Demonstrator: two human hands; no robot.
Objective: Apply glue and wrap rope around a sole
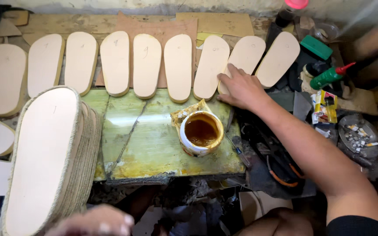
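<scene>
Workshop clutter surrounds a low table (154,148) topped with a glue-stained yellow-green sheet. Along the table's 12 o'clock edge, a row of pale flat insoles (178,65) lies side by side, toes pointing away, several overlapping brown cardboard sheets (154,28).

Right hand (241,89): extended to the 1 o'clock area of the table, palm down, fingers spread and flat. It rests on the heel end of one tilted insole (245,54) in the row; nothing is gripped.

Left hand (95,220): visible at 7 o'clock at the bottom edge, blurred. It sits at the near end of a stack of rope-edged soles (44,157) that stands at 8 o'clock; whether it is closed on the stack cannot be determined.

Open tin of amber glue (201,131): stands at the table's centre-right, just below the right hand and clear of it.

At 3 o'clock, off the table, lie a green squeeze bottle with a red nozzle (329,76), a small yellow box (324,107) and a round dish of cigarette ends (358,135). Dark tools and straps (272,166) lie beneath the right forearm.
</scene>
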